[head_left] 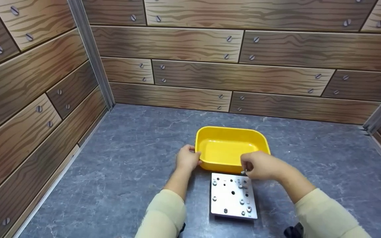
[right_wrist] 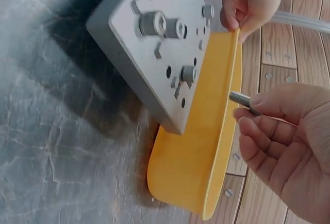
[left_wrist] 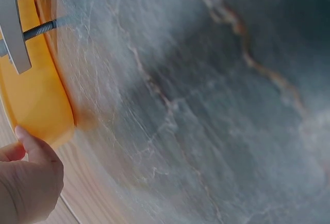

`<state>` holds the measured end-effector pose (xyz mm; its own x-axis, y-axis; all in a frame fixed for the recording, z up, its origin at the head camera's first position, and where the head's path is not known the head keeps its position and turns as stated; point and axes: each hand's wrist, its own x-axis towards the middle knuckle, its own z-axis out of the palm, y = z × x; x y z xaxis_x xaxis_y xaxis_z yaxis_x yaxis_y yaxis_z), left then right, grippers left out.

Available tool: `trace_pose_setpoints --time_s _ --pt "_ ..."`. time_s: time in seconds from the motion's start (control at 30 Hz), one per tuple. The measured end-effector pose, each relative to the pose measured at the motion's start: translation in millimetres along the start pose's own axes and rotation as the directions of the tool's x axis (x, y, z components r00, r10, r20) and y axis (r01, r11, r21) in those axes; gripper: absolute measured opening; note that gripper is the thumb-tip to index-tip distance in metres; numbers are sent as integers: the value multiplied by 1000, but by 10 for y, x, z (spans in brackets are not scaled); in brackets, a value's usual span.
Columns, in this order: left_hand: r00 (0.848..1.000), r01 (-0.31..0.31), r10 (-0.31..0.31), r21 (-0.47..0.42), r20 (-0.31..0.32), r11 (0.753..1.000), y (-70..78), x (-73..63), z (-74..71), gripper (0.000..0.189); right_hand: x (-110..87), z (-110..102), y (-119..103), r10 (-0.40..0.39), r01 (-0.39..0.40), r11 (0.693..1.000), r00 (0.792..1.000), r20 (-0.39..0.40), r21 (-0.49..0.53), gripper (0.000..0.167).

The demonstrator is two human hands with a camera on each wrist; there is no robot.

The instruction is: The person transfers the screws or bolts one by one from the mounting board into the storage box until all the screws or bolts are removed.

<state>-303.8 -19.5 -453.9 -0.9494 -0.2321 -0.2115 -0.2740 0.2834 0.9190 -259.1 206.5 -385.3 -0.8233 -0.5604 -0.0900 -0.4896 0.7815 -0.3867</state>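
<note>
Below centre, the right hand [head_left: 261,165] pinched a cylindrical grey metal screw [right_wrist: 239,99]; the left hand [head_left: 187,160] gripped a rectangular yellow tray [head_left: 222,150]. Screw transfer seemed in hand, calling for steadiness.

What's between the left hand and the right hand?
The yellow tray; the head view shows it. The left hand grips its rim; the right hand pinches a screw.
</note>
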Motion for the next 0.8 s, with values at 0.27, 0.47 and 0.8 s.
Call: trace_pose_setpoints --time_s 0.27,0.47,0.8 --pt "1000 -2 2 6 -3 1000 9 -6 5 18 84 -71 136 96 -91 994 992 -85 65 11" --pt "1000 0 0 -5 -4 1000 14 -9 7 19 128 -102 295 230 -226 973 968 -100 55 10" --pt "1000 6 -6 0 -2 1000 7 -11 4 19 203 -54 486 268 -271 962 960 -77 -34 9"
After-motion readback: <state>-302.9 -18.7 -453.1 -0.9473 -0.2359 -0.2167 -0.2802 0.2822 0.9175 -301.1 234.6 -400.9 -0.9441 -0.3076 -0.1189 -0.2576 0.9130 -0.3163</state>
